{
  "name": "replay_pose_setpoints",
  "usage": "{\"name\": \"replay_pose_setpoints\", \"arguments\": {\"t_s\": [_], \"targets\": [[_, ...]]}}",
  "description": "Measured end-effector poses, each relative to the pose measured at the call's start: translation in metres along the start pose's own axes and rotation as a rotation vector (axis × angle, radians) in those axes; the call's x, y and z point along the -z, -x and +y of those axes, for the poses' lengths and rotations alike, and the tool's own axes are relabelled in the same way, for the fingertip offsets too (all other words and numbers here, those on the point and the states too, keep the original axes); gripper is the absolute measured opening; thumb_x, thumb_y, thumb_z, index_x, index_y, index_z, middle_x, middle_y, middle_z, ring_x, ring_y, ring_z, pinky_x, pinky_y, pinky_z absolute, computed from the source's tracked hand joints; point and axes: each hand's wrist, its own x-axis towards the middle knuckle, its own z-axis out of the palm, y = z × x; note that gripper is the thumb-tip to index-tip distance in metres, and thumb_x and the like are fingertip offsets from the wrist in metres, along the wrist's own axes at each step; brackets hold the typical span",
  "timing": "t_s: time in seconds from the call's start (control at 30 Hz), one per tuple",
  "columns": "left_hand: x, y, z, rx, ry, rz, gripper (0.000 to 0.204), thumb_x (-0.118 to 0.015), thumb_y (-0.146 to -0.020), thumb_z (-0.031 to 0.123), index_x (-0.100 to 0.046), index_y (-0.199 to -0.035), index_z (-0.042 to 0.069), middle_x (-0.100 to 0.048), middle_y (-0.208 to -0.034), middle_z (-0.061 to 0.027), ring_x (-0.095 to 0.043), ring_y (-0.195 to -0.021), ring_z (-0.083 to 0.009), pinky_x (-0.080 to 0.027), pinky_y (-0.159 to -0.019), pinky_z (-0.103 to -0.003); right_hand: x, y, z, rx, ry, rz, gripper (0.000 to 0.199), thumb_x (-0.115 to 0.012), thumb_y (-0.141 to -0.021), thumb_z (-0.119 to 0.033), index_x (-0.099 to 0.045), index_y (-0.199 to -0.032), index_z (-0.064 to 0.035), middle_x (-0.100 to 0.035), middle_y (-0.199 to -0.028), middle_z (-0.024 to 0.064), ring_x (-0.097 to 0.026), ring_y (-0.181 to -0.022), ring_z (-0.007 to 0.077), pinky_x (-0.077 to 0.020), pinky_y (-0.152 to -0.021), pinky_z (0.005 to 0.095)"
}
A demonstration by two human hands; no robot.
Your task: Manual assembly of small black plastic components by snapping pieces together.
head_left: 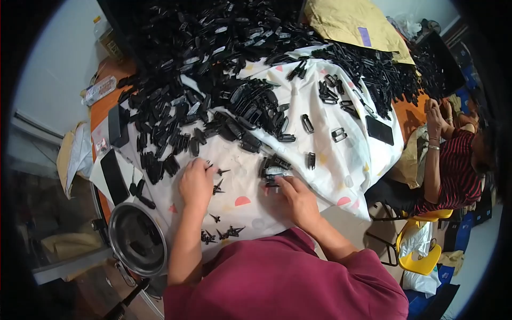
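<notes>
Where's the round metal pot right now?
In the head view, the round metal pot sits at the lower left, at the table's edge just left of the person's left forearm, below the flat black case lying on the white cloth.

The heap of plastic clips [213, 58] is glossy black, some with pale grey highlights. It lies on a white cloth [341, 170] dotted with pink, red and pale yellow half-circles. The table edge [104, 104] underneath shows orange-brown. The small screws [221, 233] are black too. The person's shirt [282, 282] is deep maroon. The round pan [137, 240] is dull silver-grey with a dark inside. A tan paper sack [357, 24] carries a small purple patch. The seated co-worker's top [456, 176] has thin red and black stripes, above a bright yellow stool [421, 256].
</notes>
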Motion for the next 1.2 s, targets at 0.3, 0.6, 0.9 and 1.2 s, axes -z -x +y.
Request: {"name": "replay_pose_setpoints", "arguments": {"t_s": [0.3, 0.6, 0.9, 1.2], "targets": [[-0.030, 0.017, 0.055, -0.562, 0.156, -0.174, 0.045, -0.065, -0.072, 0.028, -0.054, -0.113, 0.014, -0.051, -0.116, -0.0098, -0.057, -0.093, -0.0269, -0.047, -0.074, -0.033, 0.034, 0.025, 0.029, -0.130, 0.699, 0.023, 0.037, -0.049, -0.075, -0.008, -0.052, -0.112, -0.0042, -0.052, -0.105, 0.0099, -0.048, -0.095, 0.0278, -0.0358, -0.084, 0.0400], [-0.020, 0.018, 0.069, -0.545, -0.158, -0.292, 0.044, -0.068, -0.069, 0.034, -0.056, -0.106, 0.015, -0.052, -0.102, -0.0066, -0.059, -0.078, -0.0267, -0.049, -0.066, -0.036, 0.029, -0.004, 0.018, -0.030, 0.202, -0.063, 0.022, -0.055, -0.070, -0.003, -0.059, -0.091, -0.0072, -0.054, -0.083, 0.0079, -0.049, -0.082, 0.0258, -0.0404, -0.073, 0.0354], [0.002, 0.024, 0.019, -0.209, -0.128, -0.124, 0.052, -0.067, -0.071, 0.034, -0.052, -0.114, 0.010, -0.051, -0.107, -0.0094, -0.057, -0.087, -0.0300, -0.047, -0.070, -0.039, 0.084, -0.066, 0.154, -0.006, 0.707, 0.144, 0.034, -0.059, -0.070, -0.007, -0.055, -0.104, -0.0092, -0.054, -0.105, 0.0119, -0.050, -0.095, 0.0327, -0.0437, -0.079, 0.0393], [0.000, 0.032, 0.035, -0.288, -0.036, -0.109, 0.053, -0.065, -0.072, 0.036, -0.050, -0.116, 0.010, -0.049, -0.114, -0.0109, -0.055, -0.094, -0.0311, -0.046, -0.074, -0.039, 0.071, -0.119, 0.114, -0.053, -0.071, -0.084, 0.038, -0.063, -0.062, -0.012, -0.054, -0.099, -0.0055, -0.055, -0.095, 0.0122, -0.050, -0.089, 0.0351, -0.0445, -0.076, 0.0393]]}}
